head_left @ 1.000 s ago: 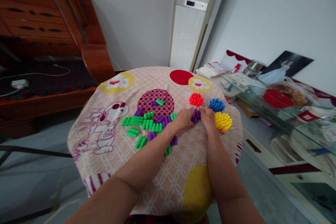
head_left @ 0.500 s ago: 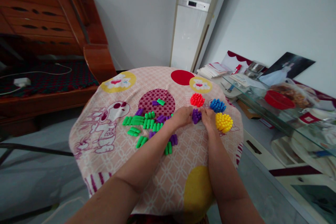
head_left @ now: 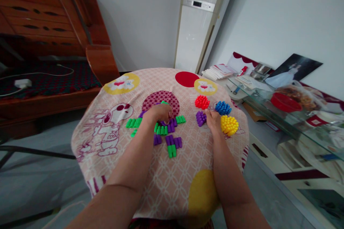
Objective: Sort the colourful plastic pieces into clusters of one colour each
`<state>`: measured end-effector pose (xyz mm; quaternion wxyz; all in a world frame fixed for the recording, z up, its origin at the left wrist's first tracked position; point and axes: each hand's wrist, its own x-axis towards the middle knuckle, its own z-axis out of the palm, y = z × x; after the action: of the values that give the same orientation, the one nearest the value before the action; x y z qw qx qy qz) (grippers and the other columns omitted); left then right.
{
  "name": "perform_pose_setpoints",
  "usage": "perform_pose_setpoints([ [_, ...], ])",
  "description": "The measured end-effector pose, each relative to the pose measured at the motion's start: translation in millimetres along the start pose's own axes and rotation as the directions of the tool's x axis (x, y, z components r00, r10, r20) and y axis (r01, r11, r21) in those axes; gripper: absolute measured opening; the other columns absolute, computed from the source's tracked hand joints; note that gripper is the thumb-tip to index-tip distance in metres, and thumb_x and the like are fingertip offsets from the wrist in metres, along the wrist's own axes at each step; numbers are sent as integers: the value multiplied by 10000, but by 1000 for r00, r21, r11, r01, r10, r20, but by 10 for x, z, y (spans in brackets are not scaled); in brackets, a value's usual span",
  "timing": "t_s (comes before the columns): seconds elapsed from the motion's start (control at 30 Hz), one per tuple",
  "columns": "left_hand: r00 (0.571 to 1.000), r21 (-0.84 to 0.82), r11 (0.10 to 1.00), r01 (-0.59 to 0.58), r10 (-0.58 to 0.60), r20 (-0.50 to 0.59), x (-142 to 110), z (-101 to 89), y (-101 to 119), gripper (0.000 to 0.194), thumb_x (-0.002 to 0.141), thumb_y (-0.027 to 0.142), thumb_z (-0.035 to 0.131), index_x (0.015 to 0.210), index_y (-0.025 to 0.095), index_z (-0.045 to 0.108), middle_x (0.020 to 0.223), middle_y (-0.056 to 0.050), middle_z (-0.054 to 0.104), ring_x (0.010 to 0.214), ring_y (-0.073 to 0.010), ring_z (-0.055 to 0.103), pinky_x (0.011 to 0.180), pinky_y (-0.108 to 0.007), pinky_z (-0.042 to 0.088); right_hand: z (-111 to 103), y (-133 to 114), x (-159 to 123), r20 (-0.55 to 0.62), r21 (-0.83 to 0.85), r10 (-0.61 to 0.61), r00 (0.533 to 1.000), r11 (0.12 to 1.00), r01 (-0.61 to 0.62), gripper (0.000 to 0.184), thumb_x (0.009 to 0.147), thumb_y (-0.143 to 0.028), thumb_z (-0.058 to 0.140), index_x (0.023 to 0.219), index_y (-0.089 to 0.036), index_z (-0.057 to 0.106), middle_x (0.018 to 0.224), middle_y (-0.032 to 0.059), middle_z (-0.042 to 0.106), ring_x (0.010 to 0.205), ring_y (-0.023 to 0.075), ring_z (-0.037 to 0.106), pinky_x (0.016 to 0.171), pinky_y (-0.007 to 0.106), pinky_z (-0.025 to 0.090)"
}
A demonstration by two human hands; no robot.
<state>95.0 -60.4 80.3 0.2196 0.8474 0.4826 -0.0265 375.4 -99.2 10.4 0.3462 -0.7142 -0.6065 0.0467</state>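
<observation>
My left hand (head_left: 162, 112) is over the loose green and purple toy pieces, its fingers curled down among them; whatever is between the fingertips is hidden. Beside it lie green pieces (head_left: 134, 123) and purple pieces (head_left: 172, 126), most of them short tubes side by side. My right hand (head_left: 213, 120) rests on the table with its fingers closed at the right edge of a purple bundle of pegs (head_left: 200, 118). Close around that hand stand a red bundle (head_left: 202, 102), a blue bundle (head_left: 223, 108) and a yellow bundle (head_left: 229, 125).
A patterned cloth covers the round table (head_left: 185, 182). To the right is a glass-topped cabinet (head_left: 271, 107) with papers, a red bowl (head_left: 286, 101) and bags. A wooden bench (head_left: 53, 93) stands at the left, and a tall white air conditioner (head_left: 195, 35) at the back.
My left hand has moved left, away from the purple bundle and onto the loose pieces. The right hand has stayed at the purple bundle.
</observation>
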Motion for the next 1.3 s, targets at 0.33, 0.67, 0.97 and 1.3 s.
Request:
perform_pose_setpoints([
  [0.33, 886, -131, 991, 3, -63, -459, 163, 84, 188, 219, 766, 201, 658, 961, 160, 747, 896, -56, 746, 840, -171, 659, 769, -251, 486, 18, 33, 4, 8, 5, -17, 1000, 1000, 17, 540, 951, -494, 366, 652, -172, 680, 644, 98, 664, 653, 209, 587, 623, 297, 375],
  [0.67, 911, -62, 997, -38, 9, -413, 453, 619, 896, 281, 878, 274, 630, 1112, 131, 691, 1134, -137, 652, 1002, -212, 660, 876, -285, 513, 6, 19, 21, 7, -32, -19, 1000, 999, 20, 499, 932, -443, 383, 638, -159, 670, 609, 85, 631, 594, 180, 514, 602, 294, 330],
  [0.97, 943, 50, 986, -162, 169, -286, 472, 579, 765, 319, 770, 133, 635, 1078, 109, 718, 1052, -122, 710, 1019, -225, 651, 911, -281, 486, 11, 14, 17, 10, -52, -20, 1000, 998, 20, 491, 943, -425, 409, 693, -140, 721, 664, 107, 678, 628, 185, 552, 616, 286, 347],
  [1.3, 908, -102, 983, -151, 98, -407, 589, 686, 760, 237, 789, 135, 649, 1015, 106, 712, 993, -109, 726, 931, -206, 656, 867, -289, 503, 28, 45, 31, 21, -92, -32, 999, 995, 34, 478, 957, -385, 408, 691, -135, 717, 673, 108, 678, 644, 182, 558, 617, 284, 324],
])
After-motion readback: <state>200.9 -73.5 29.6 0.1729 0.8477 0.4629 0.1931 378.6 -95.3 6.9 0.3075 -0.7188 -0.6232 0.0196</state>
